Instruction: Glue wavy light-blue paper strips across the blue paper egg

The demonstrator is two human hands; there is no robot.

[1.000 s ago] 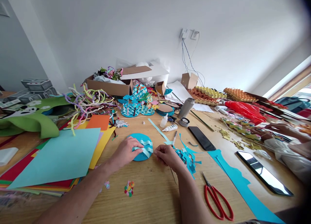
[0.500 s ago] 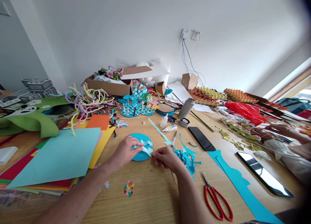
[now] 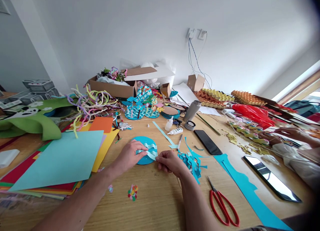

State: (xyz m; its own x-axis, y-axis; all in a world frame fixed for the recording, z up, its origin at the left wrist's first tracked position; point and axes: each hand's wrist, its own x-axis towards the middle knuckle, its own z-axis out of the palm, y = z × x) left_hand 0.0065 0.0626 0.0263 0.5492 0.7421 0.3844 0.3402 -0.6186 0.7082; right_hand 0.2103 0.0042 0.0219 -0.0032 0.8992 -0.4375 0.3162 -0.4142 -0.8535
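Observation:
A round blue disc (image 3: 140, 139) lies flat on the table between my hands, with wavy pale-blue strips across it. One pale-blue paper strip (image 3: 151, 155) runs over its lower part. My left hand (image 3: 132, 153) rests on the disc's left side, thumb and fingers closed on the strip's left part. At the disc's right edge, my right hand (image 3: 170, 161) pinches the strip's right end between thumb and forefinger; its other fingers are curled under. Just right of that hand sits a heap of blue paper scraps (image 3: 192, 162). Small coloured paper dots (image 3: 133, 192) lie nearer me.
Red-handled scissors (image 3: 221, 204) lie at front right, beside a blue paper offcut (image 3: 241, 186). Two glue bottles (image 3: 169, 124), a grey flask (image 3: 192, 110) and a phone (image 3: 207, 142) stand or lie beyond. Coloured paper sheets (image 3: 60, 157) are stacked left. Another person's hand (image 3: 287, 134) is far right.
Both hands hold nearly the same position on the strip and disc. The whole view has shifted very slightly; nothing has been let go or picked up.

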